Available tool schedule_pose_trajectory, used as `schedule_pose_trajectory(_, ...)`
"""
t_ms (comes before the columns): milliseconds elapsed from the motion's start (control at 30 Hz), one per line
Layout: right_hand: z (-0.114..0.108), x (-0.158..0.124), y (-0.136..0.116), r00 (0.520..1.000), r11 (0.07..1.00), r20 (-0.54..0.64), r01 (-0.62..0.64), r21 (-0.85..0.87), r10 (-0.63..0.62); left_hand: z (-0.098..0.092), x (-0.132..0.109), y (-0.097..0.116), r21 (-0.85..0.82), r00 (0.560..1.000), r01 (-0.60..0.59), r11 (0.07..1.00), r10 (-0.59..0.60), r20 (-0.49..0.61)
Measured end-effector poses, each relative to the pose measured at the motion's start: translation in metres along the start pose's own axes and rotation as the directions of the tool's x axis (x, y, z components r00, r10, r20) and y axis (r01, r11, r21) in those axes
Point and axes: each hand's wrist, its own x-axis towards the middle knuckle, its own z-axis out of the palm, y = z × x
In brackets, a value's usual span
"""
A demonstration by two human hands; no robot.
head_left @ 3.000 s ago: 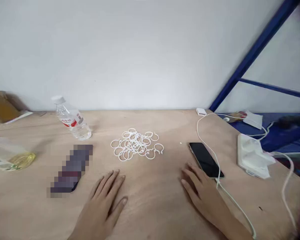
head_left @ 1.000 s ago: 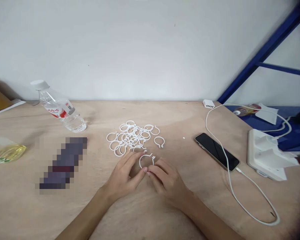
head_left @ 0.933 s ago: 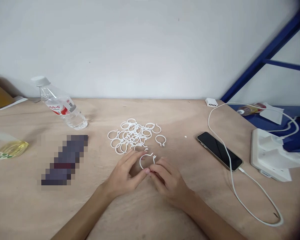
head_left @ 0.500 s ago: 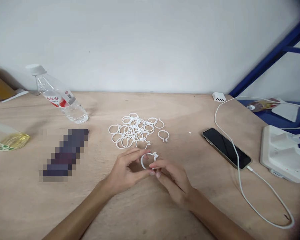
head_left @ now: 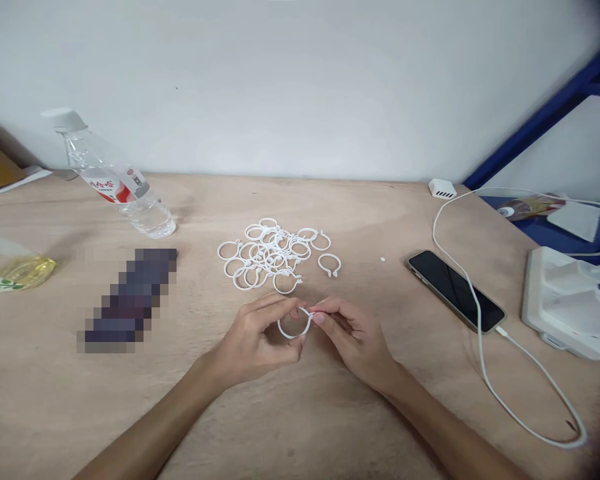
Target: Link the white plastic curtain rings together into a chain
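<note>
Between my two hands is a white plastic ring (head_left: 294, 337), held just above the table near its front middle. My left hand (head_left: 257, 337) curves around the ring's left side, fingertips at the top and thumb at the bottom. With thumb and forefinger, my right hand (head_left: 353, 337) pinches the ring's right side, where its two ends meet; the fingertips hide the ends themselves. Beyond my hands lies a loose pile of similar white rings (head_left: 273, 250). One single open ring (head_left: 329, 265) rests apart at the pile's right, its ends towards me.
On the wooden table (head_left: 300, 427), a water bottle (head_left: 125, 187) leans at the left, near a blurred dark object (head_left: 130, 300). A phone (head_left: 455, 290) with a white cable (head_left: 480, 360) lies right, beside a white charging block (head_left: 565, 300). A white hub (head_left: 442, 189) sits far right.
My right fingers have moved from the ring's lower right up to its ends, which stood apart before and now meet. The view has shifted slightly.
</note>
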Motion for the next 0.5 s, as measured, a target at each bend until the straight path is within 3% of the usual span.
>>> schedule_pose_trajectory(233, -0.005, 0.002, -0.002, 0.993, 0.989, 0.084, 0.097, -0.115, -0.087, -0.018, 0.004, 0.003, 0.000, 0.971, 0.084, 0.997, -0.081, 0.224)
schedule_pose_trajectory(300, -0.006, 0.002, -0.004, 0.974, 0.968, 0.166, 0.185, -0.169, -0.157, -0.021, 0.005, -0.002, 0.037, 0.983, 0.075, 0.997, -0.080, 0.167)
schedule_pose_trajectory(400, -0.005, 0.002, -0.007, 0.920, 0.911, 0.293, 0.333, -0.242, -0.259, -0.018, 0.004, -0.014, 0.244, 0.995, 0.092, 0.965, -0.101, 0.024)
schedule_pose_trajectory(500, -0.003, 0.001, -0.007, 0.899, 0.880, 0.321, 0.389, -0.274, -0.298, -0.012, 0.002, -0.024, 0.460, 0.996, 0.066, 0.885, -0.083, 0.016)
